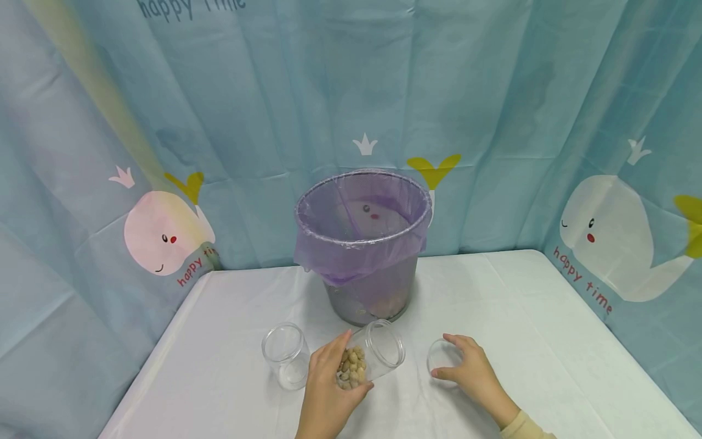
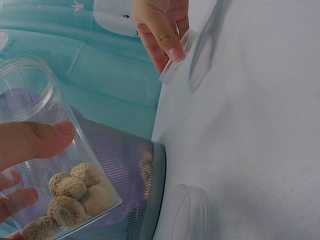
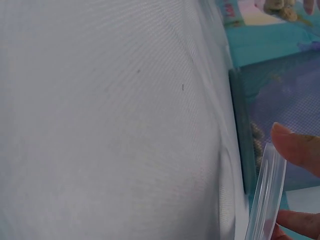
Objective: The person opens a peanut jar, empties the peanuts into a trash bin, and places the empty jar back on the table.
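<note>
My left hand [image 1: 329, 381] grips a clear plastic jar [image 1: 375, 360] around its side. The jar is tilted, its uncovered mouth towards the right. Several round, wrinkled tan pieces, like walnuts [image 2: 67, 185], lie at its bottom end. Farther right, my right hand [image 1: 474, 372] pinches a clear round lid [image 1: 429, 360] by its edge between thumb and fingers. In the right wrist view the lid [image 3: 267, 195] stands on edge, close to the white cloth. A second clear jar [image 1: 290, 366] stands upright and uncovered left of my left hand, with nothing visible inside.
Behind the hands stands a mesh bin [image 1: 340, 299] lined with a purple plastic bag [image 1: 356, 262]. Tan shapes show through its lower mesh [image 3: 256, 145]. White cloth covers the table [image 1: 230, 347]. A blue curtain [image 1: 263, 122] with whale prints hangs at the back and sides.
</note>
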{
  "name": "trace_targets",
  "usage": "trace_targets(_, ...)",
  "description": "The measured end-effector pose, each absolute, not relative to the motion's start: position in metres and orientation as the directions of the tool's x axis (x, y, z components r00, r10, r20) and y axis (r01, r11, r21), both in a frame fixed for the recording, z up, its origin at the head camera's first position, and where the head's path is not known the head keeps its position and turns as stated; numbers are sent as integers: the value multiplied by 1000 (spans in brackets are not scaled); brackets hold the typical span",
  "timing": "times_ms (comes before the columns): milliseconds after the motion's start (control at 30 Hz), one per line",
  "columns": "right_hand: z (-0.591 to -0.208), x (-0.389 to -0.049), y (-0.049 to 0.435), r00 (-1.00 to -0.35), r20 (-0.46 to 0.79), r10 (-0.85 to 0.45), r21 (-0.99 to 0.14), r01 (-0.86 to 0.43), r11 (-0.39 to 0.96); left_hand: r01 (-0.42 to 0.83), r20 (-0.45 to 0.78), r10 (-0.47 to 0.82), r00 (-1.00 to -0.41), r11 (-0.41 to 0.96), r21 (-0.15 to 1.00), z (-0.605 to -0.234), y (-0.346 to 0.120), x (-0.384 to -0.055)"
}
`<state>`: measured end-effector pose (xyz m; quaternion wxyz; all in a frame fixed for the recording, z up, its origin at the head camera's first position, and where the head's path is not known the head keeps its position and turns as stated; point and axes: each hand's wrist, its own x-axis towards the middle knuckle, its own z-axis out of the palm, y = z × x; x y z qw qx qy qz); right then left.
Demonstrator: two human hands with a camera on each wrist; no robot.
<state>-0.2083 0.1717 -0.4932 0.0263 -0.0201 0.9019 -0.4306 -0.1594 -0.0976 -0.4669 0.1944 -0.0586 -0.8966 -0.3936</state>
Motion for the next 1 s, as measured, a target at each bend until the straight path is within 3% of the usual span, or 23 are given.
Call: trace_targets(1000,-500,-207,172,-997,-3,-74,-717,-50,696,243,367,-44,-929,676,696,-465,-97,-160)
